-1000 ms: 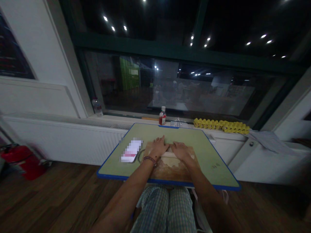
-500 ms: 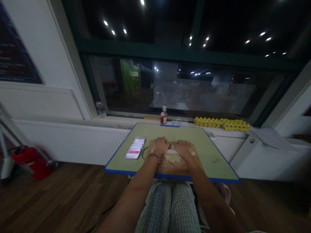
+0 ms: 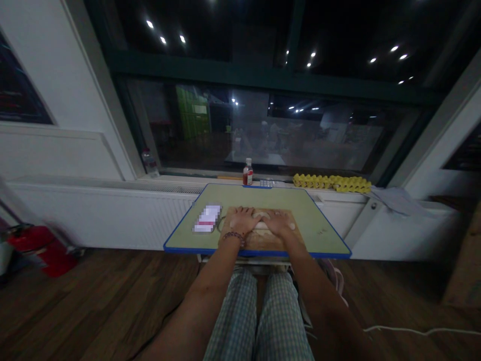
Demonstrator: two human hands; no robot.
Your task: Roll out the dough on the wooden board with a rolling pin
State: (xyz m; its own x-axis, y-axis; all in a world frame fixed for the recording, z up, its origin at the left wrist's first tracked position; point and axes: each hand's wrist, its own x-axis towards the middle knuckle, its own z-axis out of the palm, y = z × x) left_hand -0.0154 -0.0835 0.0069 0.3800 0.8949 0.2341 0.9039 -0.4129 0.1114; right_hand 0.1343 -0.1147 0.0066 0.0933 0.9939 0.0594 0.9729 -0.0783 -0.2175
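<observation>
My left hand [image 3: 243, 219] lies flat with fingers spread on the left part of a pale rolling pin [image 3: 260, 225]. On the pin's right part rests my right hand [image 3: 277, 221], also flat, a ring on one finger; the two thumbs nearly meet. Under the pin is a whitish sheet of dough [image 3: 260, 216], showing beyond it and a little on the near side. All this sits on a wooden board [image 3: 268, 245]. My palms hide much of the pin and dough.
A small folding table [image 3: 325, 245] with a blue edge carries the board and a lit phone [image 3: 207, 218]. Behind it, the sill holds a bottle of red liquid [image 3: 247, 172], a yellow egg tray [image 3: 332, 183] and a clear bottle [image 3: 150, 163]. A fire extinguisher [image 3: 41, 248] stands at left.
Both hands and the rolling pin have come back slightly toward me over the board, uncovering dough on the far side. My view has shifted a little.
</observation>
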